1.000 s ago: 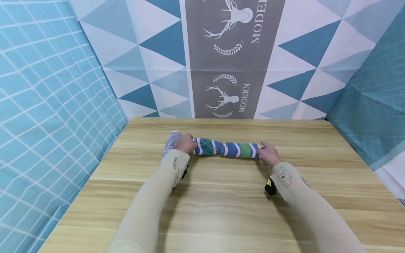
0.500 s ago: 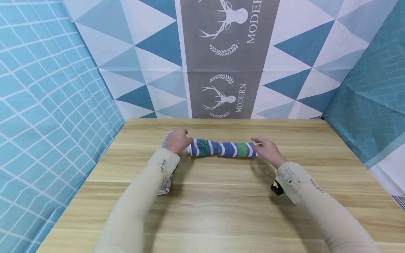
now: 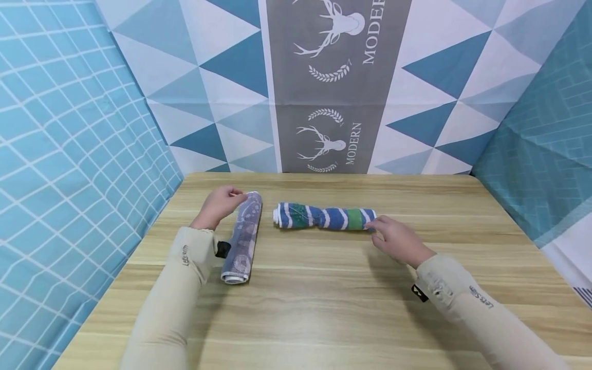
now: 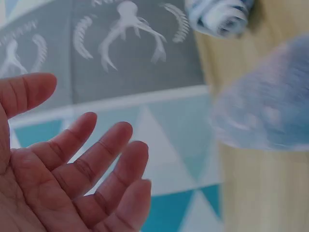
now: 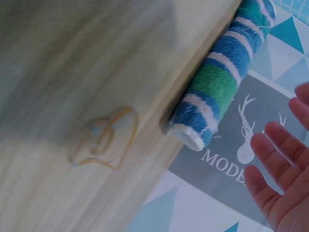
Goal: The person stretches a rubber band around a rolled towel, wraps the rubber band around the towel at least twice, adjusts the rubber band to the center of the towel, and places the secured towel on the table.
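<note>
A rolled towel with blue, green and white stripes (image 3: 335,218) lies crosswise at the back of the table, pinched in near its middle. To its left lies a grey-purple rolled towel (image 3: 242,239), pointing away from me. My left hand (image 3: 219,206) is at the far left end of the purple roll, fingertips overlapping its edge in the head view; the left wrist view shows its fingers (image 4: 91,164) relaxed and holding nothing. My right hand (image 3: 399,240) is near the right end of the striped roll. In the right wrist view its fingers (image 5: 277,154) are loosely spread and apart from the roll.
The wooden table (image 3: 324,308) meets a patterned cloth wall (image 3: 324,103) at the back. Blue gridded cloth (image 3: 69,154) stands along the left side, teal cloth (image 3: 546,144) along the right. In the right wrist view a thin orange loop (image 5: 131,137) lies on the table.
My left hand has left the striped towel's left end and moved left to the purple roll, uncovering it. My right hand has let go of the right end and drawn back slightly.
</note>
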Demonstrator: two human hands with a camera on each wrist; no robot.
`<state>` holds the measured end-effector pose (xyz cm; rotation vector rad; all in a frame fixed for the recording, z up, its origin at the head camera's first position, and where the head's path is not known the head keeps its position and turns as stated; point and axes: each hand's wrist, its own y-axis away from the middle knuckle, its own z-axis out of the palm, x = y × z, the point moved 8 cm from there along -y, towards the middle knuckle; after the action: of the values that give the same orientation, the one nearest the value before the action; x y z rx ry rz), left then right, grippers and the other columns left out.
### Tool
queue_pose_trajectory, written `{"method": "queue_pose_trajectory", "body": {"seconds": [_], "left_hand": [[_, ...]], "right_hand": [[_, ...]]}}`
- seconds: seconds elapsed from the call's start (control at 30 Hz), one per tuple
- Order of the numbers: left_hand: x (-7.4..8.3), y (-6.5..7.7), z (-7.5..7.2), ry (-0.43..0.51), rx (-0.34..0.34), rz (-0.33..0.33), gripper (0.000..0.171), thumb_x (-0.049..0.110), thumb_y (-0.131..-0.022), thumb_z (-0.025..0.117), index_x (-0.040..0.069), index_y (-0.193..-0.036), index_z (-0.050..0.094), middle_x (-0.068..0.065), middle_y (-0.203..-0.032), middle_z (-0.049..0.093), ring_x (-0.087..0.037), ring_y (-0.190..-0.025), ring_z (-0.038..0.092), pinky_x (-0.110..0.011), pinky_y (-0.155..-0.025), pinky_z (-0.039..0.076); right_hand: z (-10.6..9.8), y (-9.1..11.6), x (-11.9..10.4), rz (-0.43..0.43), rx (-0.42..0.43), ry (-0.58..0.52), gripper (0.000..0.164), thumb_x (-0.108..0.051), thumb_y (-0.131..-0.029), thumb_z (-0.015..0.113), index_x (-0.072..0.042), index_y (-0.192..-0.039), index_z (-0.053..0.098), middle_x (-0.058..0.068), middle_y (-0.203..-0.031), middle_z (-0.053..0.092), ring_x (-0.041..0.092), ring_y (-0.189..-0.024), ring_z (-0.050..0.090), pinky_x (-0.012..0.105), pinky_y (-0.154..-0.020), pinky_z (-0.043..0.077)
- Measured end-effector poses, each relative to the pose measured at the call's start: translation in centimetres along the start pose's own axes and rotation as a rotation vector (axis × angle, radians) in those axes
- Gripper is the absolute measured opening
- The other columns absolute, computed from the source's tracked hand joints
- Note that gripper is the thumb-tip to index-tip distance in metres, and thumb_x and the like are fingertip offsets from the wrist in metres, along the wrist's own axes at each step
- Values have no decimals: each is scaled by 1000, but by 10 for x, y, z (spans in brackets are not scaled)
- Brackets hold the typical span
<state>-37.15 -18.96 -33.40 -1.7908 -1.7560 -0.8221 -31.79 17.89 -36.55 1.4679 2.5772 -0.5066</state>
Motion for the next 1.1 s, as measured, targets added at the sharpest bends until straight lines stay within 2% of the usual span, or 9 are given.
{"method": "queue_pose_trajectory", "body": {"seconds": [0.13,0.23,0.3,0.43,0.57,0.73,0.8,0.97,1.1], "left_hand": [[-34,1,8,163,-43,-113,47,28,-100,47,-3,-135,45,-21,-129,47,-22,-78,52,-38,-72,45],[-58,-1,16,269,-63,-207,50,27,-100,46,-5,-138,39,-22,-128,44,-17,-72,49,-36,-71,45],[-70,-1,18,315,-65,-259,52,25,-100,45,-5,-141,34,-25,-131,41,-20,-77,50,-38,-73,47],[-91,-1,21,439,-68,-343,55,19,-99,45,-5,-144,27,-30,-141,33,-40,-109,50,-46,-88,48],[-105,0,22,540,-79,-401,59,16,-97,46,-7,-146,21,-32,-146,27,-48,-127,37,-48,-97,43],[-112,2,23,505,-71,-433,62,19,-97,49,-8,-145,22,-30,-141,34,-42,-117,47,-44,-95,46],[-114,2,24,514,-63,-453,62,19,-97,50,-7,-146,23,-27,-134,40,-37,-107,51,-41,-89,49],[-122,3,29,611,-33,-527,62,16,-95,53,-5,-146,23,-14,-114,44,-25,-88,51,-34,-73,51],[-123,0,32,612,-29,-532,64,18,-95,55,-5,-145,24,-13,-111,44,-23,-80,51,-33,-66,51]], "right_hand": [[4,11,0,-69,24,31,27,-4,-85,63,2,-111,66,22,-111,62,39,-100,61,52,-84,49],[6,20,4,-70,13,12,26,-4,-85,64,1,-111,66,21,-110,63,39,-100,61,52,-83,49],[8,27,9,-41,-3,-10,25,-5,-87,63,0,-111,66,19,-110,64,37,-98,62,51,-81,50],[8,39,20,19,-17,-47,25,-7,-88,63,1,-111,67,17,-106,66,31,-90,64,48,-76,52],[7,50,35,136,-19,-148,28,-16,-92,62,2,-114,66,15,-103,68,28,-88,64,46,-76,51],[7,67,68,436,-7,-509,51,-34,-101,45,11,-123,55,14,-93,66,23,-84,63,39,-72,51],[8,72,80,534,5,-596,54,-36,-102,43,14,-120,53,10,-85,64,19,-76,60,34,-66,49],[16,81,97,638,-31,-560,47,-31,-99,50,15,-104,60,1,-70,62,13,-65,55,28,-58,47],[32,84,102,705,-94,-599,42,-28,-97,53,13,-99,62,1,-65,60,12,-59,56,26,-54,47]]}}
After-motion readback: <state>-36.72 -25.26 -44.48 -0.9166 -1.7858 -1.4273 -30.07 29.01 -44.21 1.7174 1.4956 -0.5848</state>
